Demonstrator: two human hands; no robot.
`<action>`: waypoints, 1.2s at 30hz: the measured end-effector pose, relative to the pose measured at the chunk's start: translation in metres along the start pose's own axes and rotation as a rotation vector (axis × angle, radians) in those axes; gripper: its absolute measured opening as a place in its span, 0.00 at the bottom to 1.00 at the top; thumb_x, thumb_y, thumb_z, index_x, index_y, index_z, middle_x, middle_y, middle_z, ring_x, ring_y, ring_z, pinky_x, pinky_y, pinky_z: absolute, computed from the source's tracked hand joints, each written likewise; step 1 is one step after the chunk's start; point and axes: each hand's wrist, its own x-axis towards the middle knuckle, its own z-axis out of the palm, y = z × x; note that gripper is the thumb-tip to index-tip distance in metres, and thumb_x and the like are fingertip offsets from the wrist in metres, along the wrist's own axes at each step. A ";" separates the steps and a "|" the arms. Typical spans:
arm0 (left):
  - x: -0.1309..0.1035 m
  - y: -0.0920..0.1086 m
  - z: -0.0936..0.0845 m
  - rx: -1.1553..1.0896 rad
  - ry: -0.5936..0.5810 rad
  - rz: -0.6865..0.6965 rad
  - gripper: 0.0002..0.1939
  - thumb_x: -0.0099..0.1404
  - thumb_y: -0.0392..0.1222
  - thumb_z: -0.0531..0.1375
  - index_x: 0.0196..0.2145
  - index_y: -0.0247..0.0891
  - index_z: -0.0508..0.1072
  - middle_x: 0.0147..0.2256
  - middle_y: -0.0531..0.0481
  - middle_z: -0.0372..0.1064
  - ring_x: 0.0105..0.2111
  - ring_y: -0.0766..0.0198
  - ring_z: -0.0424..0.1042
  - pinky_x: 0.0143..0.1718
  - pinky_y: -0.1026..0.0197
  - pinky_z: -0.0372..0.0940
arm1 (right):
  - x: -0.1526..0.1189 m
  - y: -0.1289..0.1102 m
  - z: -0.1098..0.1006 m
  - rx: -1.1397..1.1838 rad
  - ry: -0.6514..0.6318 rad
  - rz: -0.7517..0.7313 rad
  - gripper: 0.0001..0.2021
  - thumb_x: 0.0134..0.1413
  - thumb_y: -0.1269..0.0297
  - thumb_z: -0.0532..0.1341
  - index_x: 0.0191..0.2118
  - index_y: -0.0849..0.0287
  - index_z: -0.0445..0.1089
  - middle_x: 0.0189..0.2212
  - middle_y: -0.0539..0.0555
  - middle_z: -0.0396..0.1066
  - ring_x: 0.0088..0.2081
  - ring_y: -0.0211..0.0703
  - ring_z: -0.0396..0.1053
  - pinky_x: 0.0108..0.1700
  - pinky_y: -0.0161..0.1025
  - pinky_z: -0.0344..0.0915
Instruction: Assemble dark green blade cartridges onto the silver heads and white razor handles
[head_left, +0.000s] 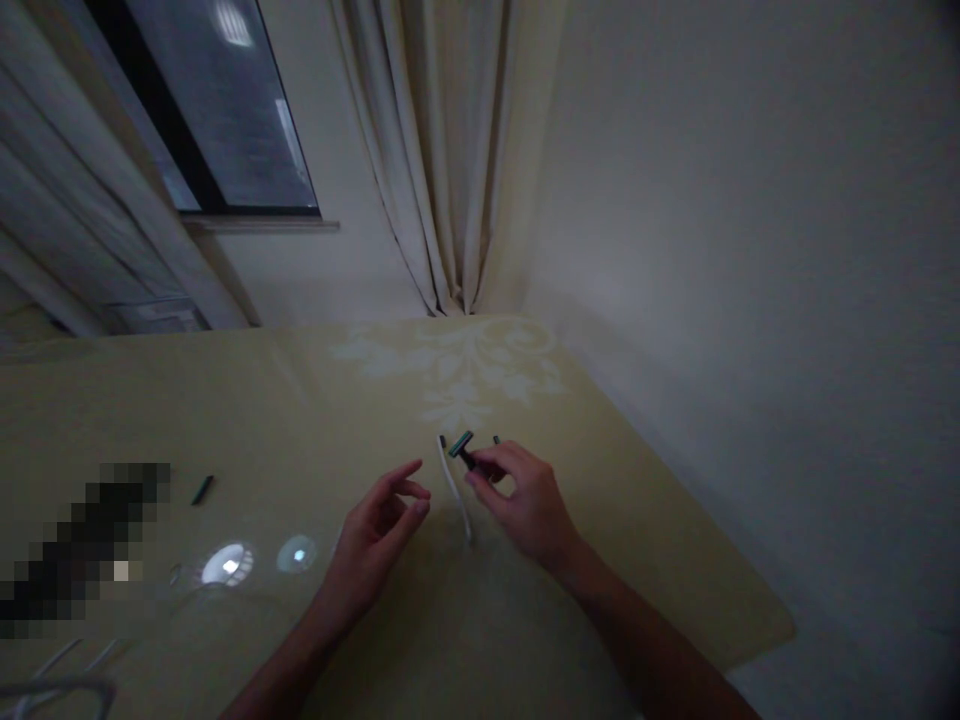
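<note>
My right hand (525,505) pinches a small dark razor with a green head (461,445) between thumb and fingers, just above the table. A thin white razor handle (454,488) lies on the yellow tablecloth (262,400) right beside it, between my two hands. My left hand (375,540) hovers a little to the left with fingers loosely curled and apart, holding nothing. A second small green piece (202,490) lies alone on the cloth farther left.
The room is dim. The table's right edge (675,470) runs along a pale wall. Curtains (442,150) and a dark window (217,100) stand behind. Light spots (229,563) show on a clear item at the near left.
</note>
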 end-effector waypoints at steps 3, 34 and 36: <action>0.006 -0.007 -0.005 0.352 -0.063 0.008 0.23 0.73 0.59 0.59 0.51 0.39 0.80 0.35 0.48 0.78 0.27 0.62 0.71 0.29 0.62 0.64 | 0.020 0.030 -0.028 -0.160 0.041 0.194 0.07 0.61 0.67 0.69 0.44 0.60 0.82 0.38 0.57 0.83 0.37 0.46 0.80 0.43 0.40 0.73; 0.017 0.014 0.032 0.966 -0.238 -0.160 0.19 0.72 0.50 0.53 0.28 0.41 0.75 0.31 0.39 0.79 0.32 0.47 0.77 0.31 0.55 0.54 | 0.034 0.077 -0.037 -0.663 0.045 0.405 0.11 0.67 0.58 0.66 0.42 0.60 0.83 0.41 0.62 0.82 0.42 0.52 0.79 0.42 0.40 0.67; 0.020 0.012 0.027 0.878 -0.201 -0.140 0.20 0.72 0.52 0.52 0.27 0.41 0.73 0.28 0.41 0.76 0.30 0.49 0.75 0.31 0.56 0.53 | 0.033 0.070 -0.030 -0.671 0.047 0.349 0.12 0.71 0.59 0.63 0.46 0.60 0.81 0.45 0.61 0.81 0.44 0.49 0.78 0.45 0.39 0.67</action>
